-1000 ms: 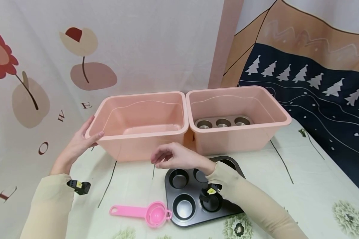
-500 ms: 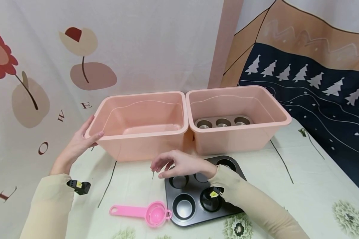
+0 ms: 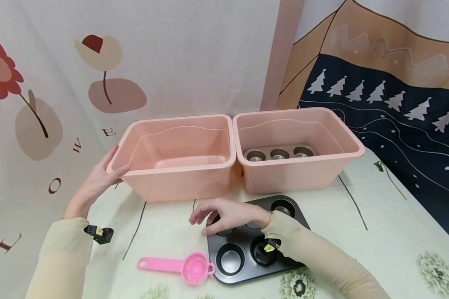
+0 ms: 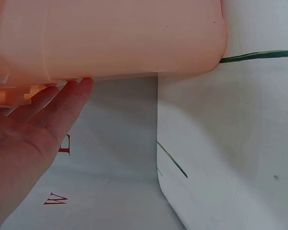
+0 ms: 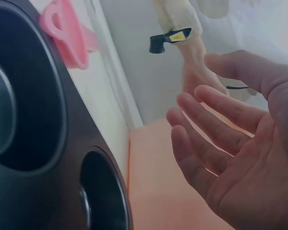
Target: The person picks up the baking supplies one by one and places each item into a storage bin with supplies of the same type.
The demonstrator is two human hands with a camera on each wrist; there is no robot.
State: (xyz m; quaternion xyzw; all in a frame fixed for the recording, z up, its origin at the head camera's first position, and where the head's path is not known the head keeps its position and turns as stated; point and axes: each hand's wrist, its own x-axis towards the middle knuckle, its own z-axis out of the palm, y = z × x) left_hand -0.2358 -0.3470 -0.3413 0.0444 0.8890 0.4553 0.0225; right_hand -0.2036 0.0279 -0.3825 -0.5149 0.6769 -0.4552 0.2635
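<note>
At the left front corner of the left pink tub, my left hand holds the rim. Its thumb lies over the corner, and its fingers reach under the lip in the left wrist view. My right hand hovers over the far left part of a dark muffin tin with nothing in it. Its fingers are loosely bent and apart in the right wrist view. Touching the tin's near left edge is a pink egg separator with a long handle. My right forearm hides part of the tin.
A second pink tub stands against the first on the right, with a brownish muffin tin inside. Behind them hangs a printed cloth. A flower-patterned cloth covers the table.
My right hand has come down and nearer, from in front of the left tub to over the dark muffin tin, its fingers spreading. My left hand stays on the rim.
</note>
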